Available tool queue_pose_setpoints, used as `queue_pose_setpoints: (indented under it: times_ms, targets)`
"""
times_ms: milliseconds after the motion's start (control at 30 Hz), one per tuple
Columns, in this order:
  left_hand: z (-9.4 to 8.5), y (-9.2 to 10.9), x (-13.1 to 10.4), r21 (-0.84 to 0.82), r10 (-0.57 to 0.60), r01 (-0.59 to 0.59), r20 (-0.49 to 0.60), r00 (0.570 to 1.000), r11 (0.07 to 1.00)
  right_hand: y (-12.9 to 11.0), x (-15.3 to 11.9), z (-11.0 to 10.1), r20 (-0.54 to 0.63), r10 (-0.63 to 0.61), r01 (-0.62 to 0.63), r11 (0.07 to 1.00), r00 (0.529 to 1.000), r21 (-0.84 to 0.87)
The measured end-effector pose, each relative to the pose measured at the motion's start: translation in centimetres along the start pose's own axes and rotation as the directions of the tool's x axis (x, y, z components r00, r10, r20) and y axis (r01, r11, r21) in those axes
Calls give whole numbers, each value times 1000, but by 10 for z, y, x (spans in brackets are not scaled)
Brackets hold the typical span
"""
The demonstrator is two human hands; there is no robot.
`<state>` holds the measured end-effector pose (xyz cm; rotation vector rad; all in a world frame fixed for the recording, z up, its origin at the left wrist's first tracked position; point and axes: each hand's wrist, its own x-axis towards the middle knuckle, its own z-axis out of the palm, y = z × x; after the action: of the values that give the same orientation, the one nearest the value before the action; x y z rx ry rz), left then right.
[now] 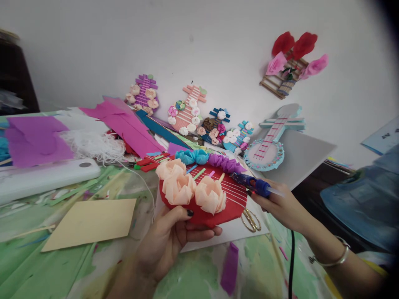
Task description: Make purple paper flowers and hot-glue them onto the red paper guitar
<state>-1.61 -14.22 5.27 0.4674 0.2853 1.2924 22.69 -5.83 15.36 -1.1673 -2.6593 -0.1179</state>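
My left hand (174, 234) grips the lower edge of a red craft guitar (233, 201), thumb on top and fingers underneath. White strings run across its red body. Peach paper flowers (179, 189) sit along the near side, with blue paper flowers (191, 156) and a purple ruffled paper piece (226, 163) along the far side. In my right hand (280, 203) is a blue hot glue gun (254, 185), its nozzle close above the guitar's right part. A clear glue stick pokes out of its back. Whether the nozzle touches the guitar I cannot tell.
Gold-handled scissors (252, 220) lie on white paper right of the guitar. A black cord (291, 261) hangs below my right hand. Beige card (93, 222), white yarn (93, 145) and a purple strip (230, 268) lie on the table. Finished guitars (187, 110) lean along the wall.
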Motion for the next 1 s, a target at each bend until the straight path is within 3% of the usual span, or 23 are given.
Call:
queue_pose_setpoints:
  times_ms: [467,733,867,1000]
  targets:
    - [2,2,-1,17,5,-5,-11,1000,1000,-5,-5,-4,17,-28,27,1000,999,8]
    - [-1,0,-1,-22,-22,22,-6,1000,1000,-5,-15,-10,37,-4,8,994,999,-109]
    - [-2,0,0,-36,-27,27,0,1000,999,-4,-23,-12,-18,-14,11,990,1000,-142]
    - [-3,0,0,-20,-37,38,7,999,999,-1,-32,-12,-185,29,-62,982,982,-177]
